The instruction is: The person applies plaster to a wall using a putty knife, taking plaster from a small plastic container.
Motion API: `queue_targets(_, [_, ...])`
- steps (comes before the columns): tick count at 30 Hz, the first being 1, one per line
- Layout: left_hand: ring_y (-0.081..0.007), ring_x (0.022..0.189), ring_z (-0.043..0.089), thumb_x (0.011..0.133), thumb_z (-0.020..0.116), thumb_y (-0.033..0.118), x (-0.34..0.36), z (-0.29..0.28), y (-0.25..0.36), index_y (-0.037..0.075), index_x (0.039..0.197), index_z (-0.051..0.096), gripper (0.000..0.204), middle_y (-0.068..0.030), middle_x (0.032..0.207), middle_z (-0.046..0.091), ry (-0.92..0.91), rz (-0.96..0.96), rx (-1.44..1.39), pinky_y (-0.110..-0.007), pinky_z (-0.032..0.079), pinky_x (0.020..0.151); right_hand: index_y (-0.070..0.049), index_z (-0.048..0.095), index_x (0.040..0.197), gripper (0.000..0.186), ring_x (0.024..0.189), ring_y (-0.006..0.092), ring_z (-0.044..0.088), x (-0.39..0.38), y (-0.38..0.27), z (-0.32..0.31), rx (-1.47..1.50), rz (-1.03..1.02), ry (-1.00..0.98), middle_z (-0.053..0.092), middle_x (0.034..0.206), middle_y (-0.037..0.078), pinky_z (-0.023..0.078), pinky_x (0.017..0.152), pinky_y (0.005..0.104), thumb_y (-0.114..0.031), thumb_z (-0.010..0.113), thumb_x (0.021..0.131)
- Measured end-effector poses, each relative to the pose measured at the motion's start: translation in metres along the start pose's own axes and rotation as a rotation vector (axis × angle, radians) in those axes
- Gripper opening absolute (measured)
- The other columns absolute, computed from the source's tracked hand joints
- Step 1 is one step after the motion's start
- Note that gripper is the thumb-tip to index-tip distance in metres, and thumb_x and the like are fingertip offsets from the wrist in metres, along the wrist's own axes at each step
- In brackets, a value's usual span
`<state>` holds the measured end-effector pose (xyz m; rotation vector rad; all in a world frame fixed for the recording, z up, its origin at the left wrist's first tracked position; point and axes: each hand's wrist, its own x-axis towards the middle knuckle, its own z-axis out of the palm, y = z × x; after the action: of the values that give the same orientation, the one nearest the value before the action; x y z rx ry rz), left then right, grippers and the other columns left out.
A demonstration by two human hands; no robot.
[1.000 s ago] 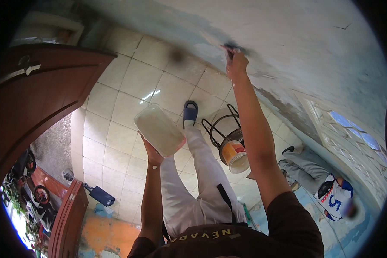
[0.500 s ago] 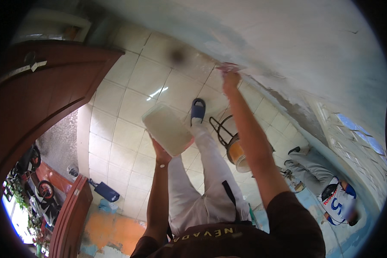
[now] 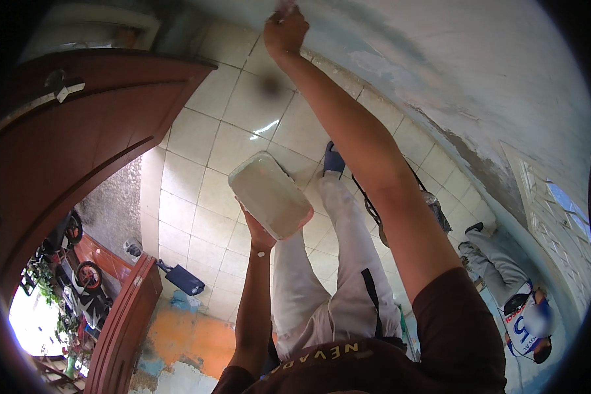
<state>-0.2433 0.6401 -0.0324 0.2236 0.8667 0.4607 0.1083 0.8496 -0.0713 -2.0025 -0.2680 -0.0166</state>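
Low in front of my body, my left hand [image 3: 259,231] grips a pale rectangular plastic tub [image 3: 298,227] from its underside and near edge. A smooth greyish-white paste or liquid seems to coat its inside. My right arm stretches far forward, and my right hand [image 3: 286,34] is closed around a small pinkish-red tool [image 3: 285,6] beside the wall [image 3: 440,59]. The top of the picture cuts the tool off, so its kind is unclear. Part of the wall's paint is patchy and peeling.
An open brown door [image 3: 105,118] stands at left, with a motorcycle [image 3: 88,292] outside. A black metal-framed chair or stool [image 3: 369,205] is partly behind my right arm. Another person [image 3: 522,322] is at the far right. A dark blue handled thing [image 3: 184,280] lies on the tiles.
My right hand has swung forward and to the left along the wall with the tool. The tub has shifted slightly to the right in the view, still in my left hand.
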Motion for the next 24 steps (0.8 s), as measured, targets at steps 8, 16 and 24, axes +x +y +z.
queue_targets(8, [-0.0287,0.122,0.046,0.095,0.034,0.055,0.02,0.031,0.03,0.014,0.142,0.026,0.063,-0.0111,0.14,0.036,-0.1,-0.023,-0.038,-0.046,0.045,0.097,0.001,0.062,0.092,0.01,0.074,0.0131,0.062,-0.022,0.132,-0.066,0.905,0.49,-0.331,0.064,0.083,0.004,0.053,0.067,0.0286,-0.002,0.054,0.087])
queue_targets(16, [-0.0277,0.124,0.044,0.094,0.034,0.059,0.054,-0.019,0.03,0.014,0.142,0.027,0.066,-0.0091,0.138,0.039,0.044,-0.079,0.047,-0.045,0.043,0.099,-0.014,0.053,0.122,0.039,0.097,0.0179,0.064,0.057,0.211,-0.111,-1.316,-0.037,-0.574,0.062,0.111,0.002,0.052,0.072,0.0341,-0.041,0.048,0.094])
queue_targets(24, [-0.0267,0.125,0.042,0.092,0.035,0.062,0.06,-0.033,0.067,0.014,0.142,0.029,0.069,-0.007,0.136,0.041,0.151,-0.113,0.101,-0.045,0.042,0.1,-0.005,0.067,0.085,0.027,0.074,0.0188,0.066,0.052,0.029,0.044,0.174,0.479,0.096,0.067,0.079,0.006,0.049,0.064,0.0324,-0.023,0.049,0.096])
